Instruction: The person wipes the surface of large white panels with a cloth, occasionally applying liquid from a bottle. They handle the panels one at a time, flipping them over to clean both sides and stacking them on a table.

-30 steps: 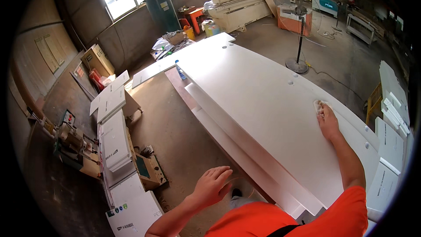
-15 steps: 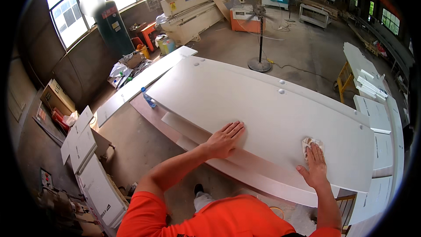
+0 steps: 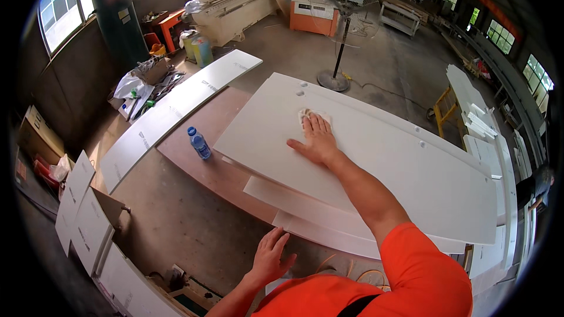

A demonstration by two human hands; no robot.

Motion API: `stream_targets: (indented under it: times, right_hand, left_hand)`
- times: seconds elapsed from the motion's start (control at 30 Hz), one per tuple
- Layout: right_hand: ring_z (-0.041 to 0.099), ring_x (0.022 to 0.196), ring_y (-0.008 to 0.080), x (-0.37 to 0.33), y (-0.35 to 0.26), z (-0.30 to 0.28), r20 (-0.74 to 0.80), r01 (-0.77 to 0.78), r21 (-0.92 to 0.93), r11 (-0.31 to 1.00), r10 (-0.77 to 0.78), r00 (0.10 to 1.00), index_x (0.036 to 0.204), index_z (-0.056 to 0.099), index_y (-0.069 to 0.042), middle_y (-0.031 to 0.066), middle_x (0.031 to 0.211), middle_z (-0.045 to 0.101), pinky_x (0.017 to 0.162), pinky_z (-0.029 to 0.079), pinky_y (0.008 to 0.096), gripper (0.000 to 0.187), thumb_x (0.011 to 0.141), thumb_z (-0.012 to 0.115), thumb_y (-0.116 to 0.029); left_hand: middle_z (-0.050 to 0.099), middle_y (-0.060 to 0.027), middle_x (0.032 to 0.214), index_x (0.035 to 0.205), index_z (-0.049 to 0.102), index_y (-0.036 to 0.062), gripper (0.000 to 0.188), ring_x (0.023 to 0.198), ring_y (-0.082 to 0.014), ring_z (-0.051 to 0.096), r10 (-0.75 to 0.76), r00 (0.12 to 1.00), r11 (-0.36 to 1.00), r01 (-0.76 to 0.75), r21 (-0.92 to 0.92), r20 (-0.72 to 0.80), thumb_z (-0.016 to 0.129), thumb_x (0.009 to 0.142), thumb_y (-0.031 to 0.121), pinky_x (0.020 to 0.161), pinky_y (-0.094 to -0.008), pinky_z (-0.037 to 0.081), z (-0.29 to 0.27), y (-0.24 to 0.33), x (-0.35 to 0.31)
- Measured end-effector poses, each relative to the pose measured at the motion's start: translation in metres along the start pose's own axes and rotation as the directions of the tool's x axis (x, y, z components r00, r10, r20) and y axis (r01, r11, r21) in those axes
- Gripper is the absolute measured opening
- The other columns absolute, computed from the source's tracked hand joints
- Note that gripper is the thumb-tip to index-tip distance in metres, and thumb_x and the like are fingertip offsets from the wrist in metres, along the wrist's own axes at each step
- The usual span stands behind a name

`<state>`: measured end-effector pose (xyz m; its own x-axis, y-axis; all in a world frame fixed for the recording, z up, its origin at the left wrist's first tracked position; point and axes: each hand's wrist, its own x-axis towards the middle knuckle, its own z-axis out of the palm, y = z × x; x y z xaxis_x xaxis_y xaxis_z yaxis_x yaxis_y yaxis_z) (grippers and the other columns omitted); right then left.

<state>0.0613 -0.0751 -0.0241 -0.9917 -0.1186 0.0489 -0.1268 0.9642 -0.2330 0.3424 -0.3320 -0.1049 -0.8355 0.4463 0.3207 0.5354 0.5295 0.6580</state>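
we note a blue bottle (image 3: 201, 146) on a reddish sheet (image 3: 229, 104) at left. our left hand (image 3: 272, 257) is empty, loosely open, at the near side. our right hand (image 3: 319, 142) lies flat over a white cloth (image 3: 304, 113), on the far left part of the white board (image 3: 423, 188). a fan (image 3: 333, 81) stands beyond it.

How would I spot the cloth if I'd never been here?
Find the big white panel topping the stack in the middle. Left of its centre, the person's right hand rests on the pale cloth. It's the only crumpled thing on that smooth panel.
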Motion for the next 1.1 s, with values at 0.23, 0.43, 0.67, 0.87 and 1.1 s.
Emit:
stream_targets:
  times: [0.23, 0.43, 0.67, 0.87, 1.1]
  right_hand:
    - [0.007, 0.163, 0.0347, 0.021, -0.147, 0.037, 0.183, 0.369, 0.074, 0.926, -0.376, 0.908, 0.166, 0.021, 0.001, 0.0228, 0.174, 0.014, 0.131, 0.001, 0.0441, 0.112, 0.094, 0.038, -0.083]
    - [0.018, 0.159, 0.0391, -0.157, -0.006, -0.005, 0.022, 0.167, -0.067, 0.984, -0.166, 0.986, 0.162, 0.026, 0.003, 0.0255, 0.170, 0.021, 0.131, 0.015, 0.0486, 0.108, 0.088, 0.070, -0.063]
    - [0.042, 0.149, 0.0398, -0.390, 0.150, -0.044, -0.260, -0.377, -0.306, 0.874, 0.304, 0.917, 0.153, 0.042, 0.002, 0.0257, 0.161, 0.040, 0.125, 0.033, 0.0490, 0.065, 0.090, 0.056, -0.004]
    - [0.057, 0.135, 0.0404, -0.457, 0.226, -0.058, -0.411, -0.511, -0.408, 0.757, 0.347, 0.843, 0.142, 0.051, 0.003, 0.0269, 0.147, 0.055, 0.116, 0.044, 0.0512, 0.057, 0.086, 0.060, -0.003]
    - [0.073, 0.107, 0.0318, -0.473, 0.141, -0.224, -0.326, -0.290, -0.312, 0.905, 0.184, 0.927, 0.112, 0.072, 0.000, 0.0168, 0.116, 0.074, 0.088, 0.061, 0.0396, 0.051, 0.061, 0.074, -0.001]
  left_hand:
    - [0.052, -0.0243, 0.147, 0.135, 0.058, 0.0016, 0.057, 0.133, -0.0454, 0.052, 0.002, 0.994, 1.000, -0.002, 0.006, -0.110, 0.079, 0.083, 0.013, 0.109, -0.0541, 0.044, -0.066, -0.057, 0.051]
    - [0.050, -0.0247, 0.150, 0.138, 0.055, -0.0007, 0.061, 0.138, -0.0461, 0.049, 0.371, 0.929, 0.902, -0.362, 0.236, 0.009, 0.075, 0.082, 0.010, 0.115, -0.0550, 0.039, -0.062, -0.041, 0.153]
    - [0.048, -0.0252, 0.153, 0.142, 0.054, -0.0054, 0.059, 0.144, -0.0438, 0.046, 0.571, 0.704, 0.675, -0.695, 0.247, 0.422, 0.066, 0.085, 0.009, 0.121, -0.0537, 0.037, 0.041, 0.017, 0.224]
    - [0.053, -0.0326, 0.147, 0.139, 0.055, -0.0088, 0.053, 0.139, -0.0430, 0.053, 0.659, 0.590, 0.450, -0.806, 0.384, 0.467, 0.059, 0.089, 0.008, 0.116, -0.0532, 0.044, 0.066, 0.037, 0.232]
    - [0.073, -0.0192, 0.118, 0.112, 0.070, 0.0001, 0.042, 0.107, -0.0351, 0.075, 0.601, 0.609, 0.609, -0.768, 0.197, 0.517, 0.070, 0.070, 0.002, 0.091, -0.0457, 0.061, -0.086, 0.141, 0.240]
